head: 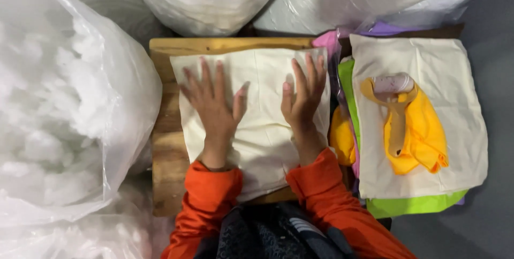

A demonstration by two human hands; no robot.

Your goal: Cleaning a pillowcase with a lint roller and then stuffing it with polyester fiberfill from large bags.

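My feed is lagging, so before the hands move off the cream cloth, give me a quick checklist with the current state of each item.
1. Both hands flat on the cloth: left hand and right hand lie palm down, fingers spread. Ok.
2. Cloth smooth: faint creases near the middle. Not ok.
3. Cloth fully on the board: the near edge is hidden by the orange sleeves. Cannot tell.
4. Lint roller at hand: it lies on the yellow cloth on the stack to the right. Ok.
5. Stack tidy: cream piece on top, green and purple edges poke out. Not ok.
6. Stuffing bag clear of the board: it presses against the left edge. Not ok.
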